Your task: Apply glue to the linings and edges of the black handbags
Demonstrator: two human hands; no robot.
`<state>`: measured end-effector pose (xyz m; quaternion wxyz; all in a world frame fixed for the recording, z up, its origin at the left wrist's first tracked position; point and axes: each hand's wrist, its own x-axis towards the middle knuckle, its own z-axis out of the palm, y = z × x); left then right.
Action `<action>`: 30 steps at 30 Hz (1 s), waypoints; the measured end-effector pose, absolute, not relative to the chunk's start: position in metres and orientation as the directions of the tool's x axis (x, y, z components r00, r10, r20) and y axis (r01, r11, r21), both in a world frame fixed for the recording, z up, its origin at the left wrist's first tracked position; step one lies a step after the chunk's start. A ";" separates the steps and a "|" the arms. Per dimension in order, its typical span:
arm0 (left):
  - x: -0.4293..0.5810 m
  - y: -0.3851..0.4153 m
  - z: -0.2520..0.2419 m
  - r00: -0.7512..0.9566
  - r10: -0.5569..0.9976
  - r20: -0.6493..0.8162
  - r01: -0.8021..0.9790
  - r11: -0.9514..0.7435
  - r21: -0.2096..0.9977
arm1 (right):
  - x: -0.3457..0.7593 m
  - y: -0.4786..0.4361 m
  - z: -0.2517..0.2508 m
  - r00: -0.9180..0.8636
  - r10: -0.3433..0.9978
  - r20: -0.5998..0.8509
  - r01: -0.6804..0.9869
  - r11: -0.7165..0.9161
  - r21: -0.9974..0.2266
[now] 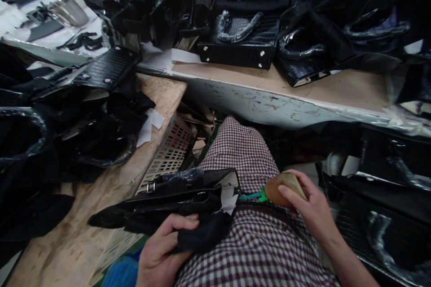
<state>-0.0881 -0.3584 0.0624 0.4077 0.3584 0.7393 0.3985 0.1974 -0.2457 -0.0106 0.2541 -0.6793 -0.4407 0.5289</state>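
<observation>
On my lap, over a checked cloth, lies a black handbag [188,197] with its pale lining showing at the right end. My left hand [164,246] is closed on the bag's near side, fingers gripping the black material. In my right hand [310,202] is a brownish squeeze bottle [281,188], thumb and fingers wrapped round it. Its green nozzle [251,196] points left, the tip at the bag's right end by the pale lining. Whether anything comes out of the tip cannot be seen.
A bench [303,83] ahead bears several black crocodile-patterned bags [240,45] with plastic-wrapped handles. More bags [101,71] pile on a wooden board [161,94] at left, beside a white slatted crate [171,143]. A metal pot [70,11] stands far left. Bags [387,224] also lie at right.
</observation>
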 end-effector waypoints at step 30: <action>-0.093 -0.341 0.067 -0.398 0.828 -0.395 0.242 0.510 0.825 | 0.200 -0.244 -0.020 0.076 0.858 -0.508 0.316 -0.504 -0.804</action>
